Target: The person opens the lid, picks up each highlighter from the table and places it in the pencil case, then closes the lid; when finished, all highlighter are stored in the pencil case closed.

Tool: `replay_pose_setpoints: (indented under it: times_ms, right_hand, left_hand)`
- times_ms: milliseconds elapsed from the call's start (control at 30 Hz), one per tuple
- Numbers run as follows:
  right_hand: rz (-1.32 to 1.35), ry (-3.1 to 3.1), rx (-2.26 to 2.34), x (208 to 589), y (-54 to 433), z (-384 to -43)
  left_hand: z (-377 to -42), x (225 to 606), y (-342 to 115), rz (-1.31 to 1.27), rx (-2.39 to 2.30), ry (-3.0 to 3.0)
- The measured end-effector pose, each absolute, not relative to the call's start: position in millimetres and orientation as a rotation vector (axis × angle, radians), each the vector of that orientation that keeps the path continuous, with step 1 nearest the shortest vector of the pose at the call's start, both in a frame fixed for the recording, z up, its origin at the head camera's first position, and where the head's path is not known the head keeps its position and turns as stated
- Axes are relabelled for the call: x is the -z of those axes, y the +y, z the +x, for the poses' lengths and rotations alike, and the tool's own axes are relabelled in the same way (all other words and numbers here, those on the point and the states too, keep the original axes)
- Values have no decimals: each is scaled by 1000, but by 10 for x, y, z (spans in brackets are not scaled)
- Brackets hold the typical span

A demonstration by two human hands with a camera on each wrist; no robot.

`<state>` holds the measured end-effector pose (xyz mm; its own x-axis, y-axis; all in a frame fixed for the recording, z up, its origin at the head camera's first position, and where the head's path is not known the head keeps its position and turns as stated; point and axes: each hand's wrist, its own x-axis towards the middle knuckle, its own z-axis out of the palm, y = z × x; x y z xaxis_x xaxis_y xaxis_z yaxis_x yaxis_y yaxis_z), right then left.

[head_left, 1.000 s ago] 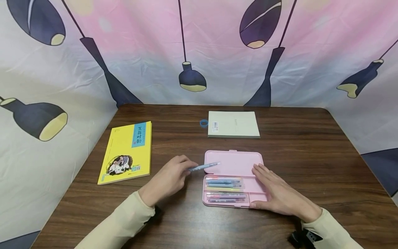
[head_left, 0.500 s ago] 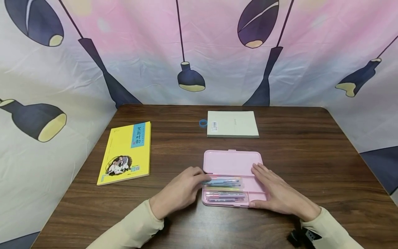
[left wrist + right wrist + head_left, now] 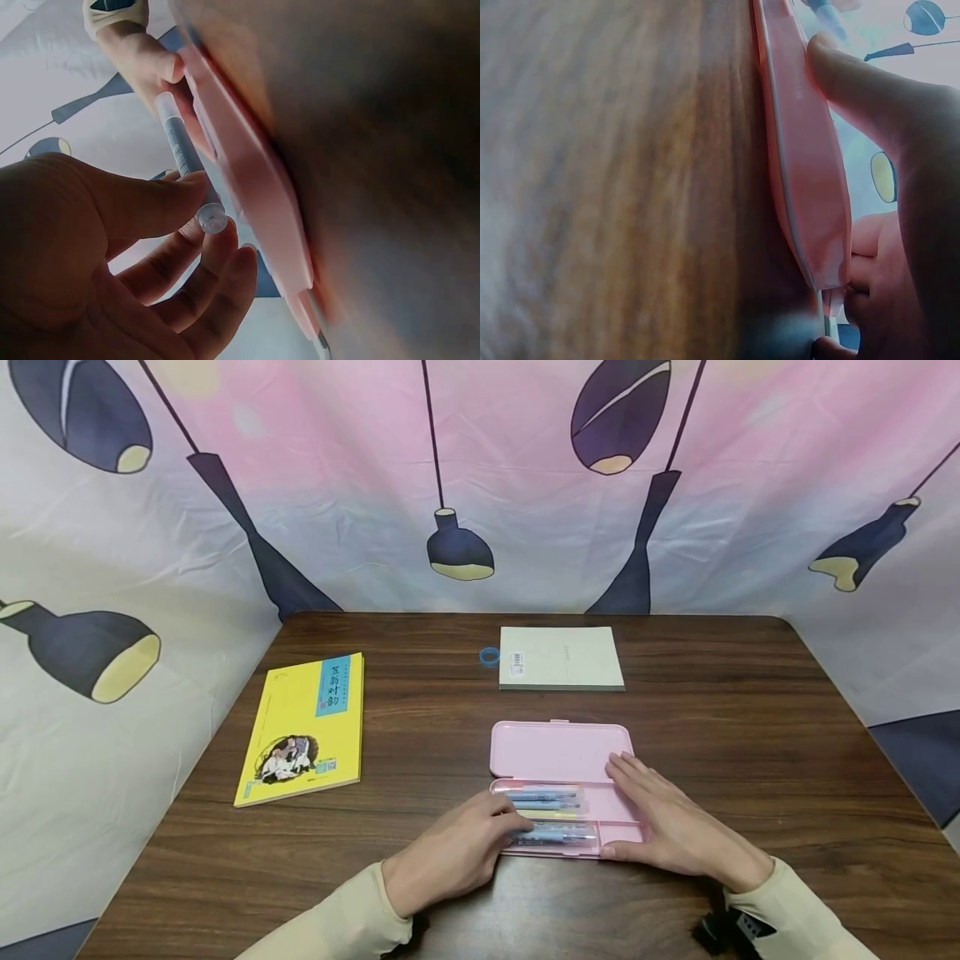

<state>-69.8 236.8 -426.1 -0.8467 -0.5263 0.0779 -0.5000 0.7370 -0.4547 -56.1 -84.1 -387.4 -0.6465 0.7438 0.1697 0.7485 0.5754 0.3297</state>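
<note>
My left hand (image 3: 461, 850) pinches a light-blue pen (image 3: 182, 150) between thumb and fingers, over the near-left compartment of a pink pencil case (image 3: 562, 752). The case lies with its lid folded back on the table. Whether the pen touches what lies beneath it, I cannot tell. Several pens (image 3: 536, 796) lie in the far compartment, in blue and yellow tones. The pens in the near compartment are mostly hidden by the held pen and my fingers. With fingers extended, my right hand (image 3: 675, 828) rests along the case's right side, its thumb (image 3: 844, 71) at the near edge.
A yellow book (image 3: 303, 731) lies on the left of the wooden table (image 3: 750, 718). Behind the case are a pale notebook (image 3: 562, 658) and a small blue ring (image 3: 489, 657). A printed cloth (image 3: 360, 535) hangs behind the table.
My left hand has carried the blue pen rightward and toward me, from beside the lid, past the far compartment, to above the near one. The right hand has stayed on the case.
</note>
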Motion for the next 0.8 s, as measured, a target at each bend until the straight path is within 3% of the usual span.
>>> replay_pose_setpoints:
  times_ms: [800]
  right_hand:
    - [-810,2860,732,4249,2349,-697]
  left_hand:
    - [-490,3948,-849,-1308,611,-2769]
